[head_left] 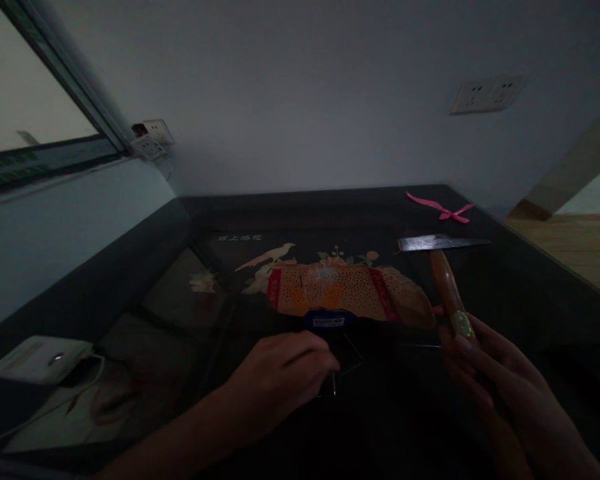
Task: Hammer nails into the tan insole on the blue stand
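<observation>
My right hand (pixel 490 373) is closed around the wooden handle of a hammer (pixel 447 283), held with its metal head up, the narrow end pointing right. My left hand (pixel 290 370) is closed in a pinch low over the dark tabletop. Below its fingertips shows a thin shiny metal pin (pixel 335 385); whether it is a nail, I cannot tell. Just beyond that hand lies a small blue object (pixel 329 320) with a white label. Behind it is a flat tan piece (pixel 330 287) with dark dots and red bands. A thin bent wire (pixel 355 353) lies beside the left hand.
The dark table (pixel 260 213) has a printed bird and flowers. A pink ribbon (pixel 447 212) lies at its back right. At the left are a white device (pixel 37 357) with a cable and a pale sheet (pixel 60 427). A wall with sockets (pixel 487 93) borders the back.
</observation>
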Demonstrator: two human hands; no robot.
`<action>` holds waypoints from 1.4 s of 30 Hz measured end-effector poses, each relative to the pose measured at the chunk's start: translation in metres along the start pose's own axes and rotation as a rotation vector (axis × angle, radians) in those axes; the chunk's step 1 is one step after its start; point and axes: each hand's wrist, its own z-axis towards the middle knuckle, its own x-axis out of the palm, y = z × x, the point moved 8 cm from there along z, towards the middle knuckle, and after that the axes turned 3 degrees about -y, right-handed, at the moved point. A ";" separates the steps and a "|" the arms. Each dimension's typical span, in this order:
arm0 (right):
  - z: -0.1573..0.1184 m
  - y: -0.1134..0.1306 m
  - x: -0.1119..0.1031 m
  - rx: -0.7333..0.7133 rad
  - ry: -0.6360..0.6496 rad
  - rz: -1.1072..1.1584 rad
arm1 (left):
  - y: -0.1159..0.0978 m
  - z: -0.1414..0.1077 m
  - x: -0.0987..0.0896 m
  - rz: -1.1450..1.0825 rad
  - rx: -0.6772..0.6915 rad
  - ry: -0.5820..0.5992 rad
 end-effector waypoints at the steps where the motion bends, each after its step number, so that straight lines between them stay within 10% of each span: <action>1: 0.000 0.000 0.001 -0.002 0.000 0.002 | 0.008 0.007 -0.017 -0.053 -0.045 -0.108; 5: 0.000 0.000 0.006 -0.012 0.032 0.006 | 0.059 0.034 -0.050 -0.309 -0.221 -0.414; 11: 0.001 -0.003 0.007 0.010 0.024 0.043 | 0.112 0.050 -0.022 -0.475 -0.379 -0.450; 42: 0.001 -0.004 0.006 0.029 0.043 -0.006 | 0.122 0.044 -0.004 -0.347 -0.349 -0.377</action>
